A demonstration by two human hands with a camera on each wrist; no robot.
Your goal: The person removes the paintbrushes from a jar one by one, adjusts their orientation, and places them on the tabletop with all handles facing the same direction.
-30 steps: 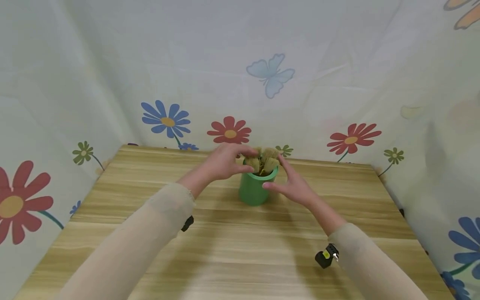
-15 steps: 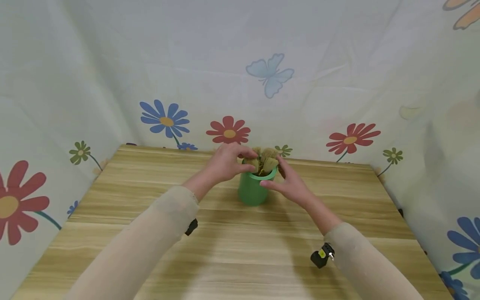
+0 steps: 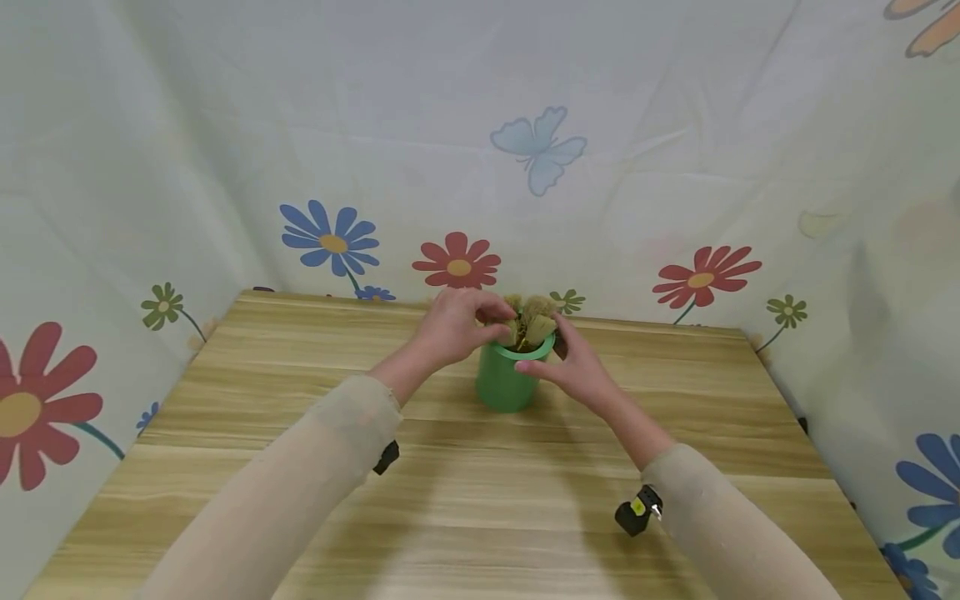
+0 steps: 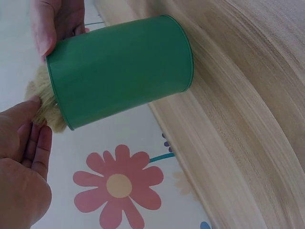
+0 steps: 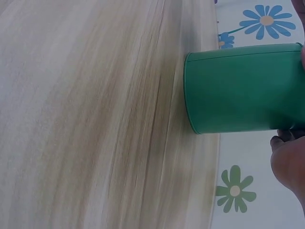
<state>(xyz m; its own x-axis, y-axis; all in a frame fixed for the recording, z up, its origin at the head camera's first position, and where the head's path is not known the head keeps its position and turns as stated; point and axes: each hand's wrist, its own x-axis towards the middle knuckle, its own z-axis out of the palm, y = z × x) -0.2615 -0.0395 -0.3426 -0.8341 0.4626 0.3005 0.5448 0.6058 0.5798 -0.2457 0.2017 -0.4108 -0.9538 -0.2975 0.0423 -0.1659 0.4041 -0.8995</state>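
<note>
Green pot [image 3: 504, 385]: it stands upright on the desk [image 3: 450, 508], near the far edge, at about the middle of this edge.
Tufts [image 3: 538, 327]: several pale brown, bristly tufts are inside the green pot and rise above its rim (how many exactly, I cannot tell).
Left hand [image 3: 459, 327]: it pinches the tuft at the left side, between thumb and fingers, just above the rim.
Right hand [image 3: 583, 373]: it grasps the green pot at its upper right part, the thumb lying on the near side, a finger reaching the right of the rim.
Sleeves [image 3: 738, 512]: both are cream-coloured and come over the near edge of the desk.
Black devices [image 3: 634, 513]: one is at each wrist, beside the cuff.
Wall cloth [image 3: 405, 117]: white, hanging behind the far edge and along the left and right edges, printed with red, blue and green flowers [image 3: 458, 267] and a pale blue butterfly [image 3: 538, 152].
</note>
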